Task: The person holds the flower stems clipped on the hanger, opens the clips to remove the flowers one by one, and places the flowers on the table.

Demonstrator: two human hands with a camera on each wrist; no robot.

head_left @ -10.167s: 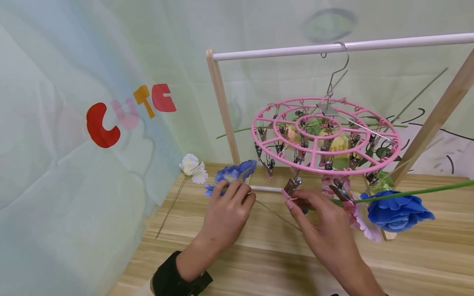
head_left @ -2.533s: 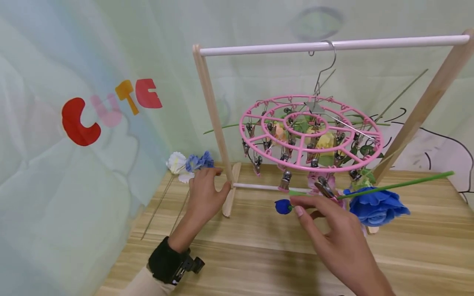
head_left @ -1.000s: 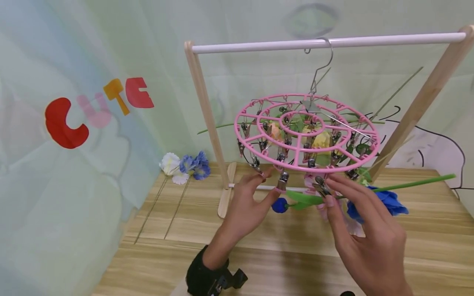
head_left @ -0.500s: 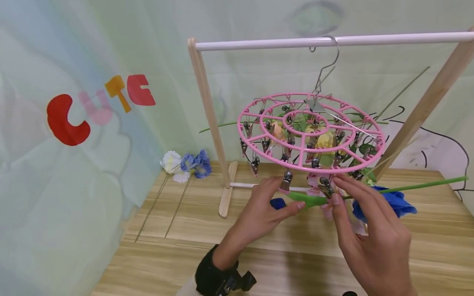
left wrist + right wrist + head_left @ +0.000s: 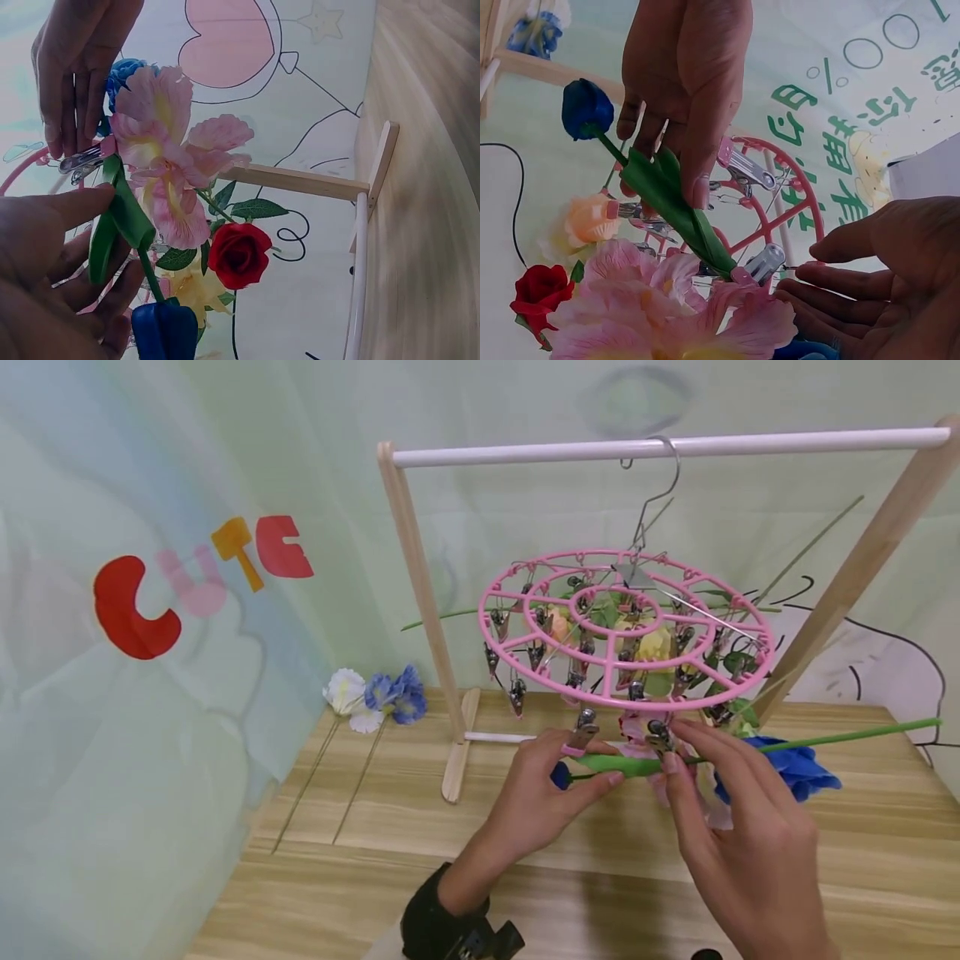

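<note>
While the left hand pinched the green leaf and stem of a blue bud flower between thumb and fingers, the right hand pressed fingertips on a metal clip that still gripped the stem. That clip hung at the near edge of the pink round hanger, which hooked onto the white rail of a wooden rack. Judged partway: two flowers already lay on the table far left; the bud was not yet free. A pink bloom, red rose, blue rose and others remained clipped.
</note>
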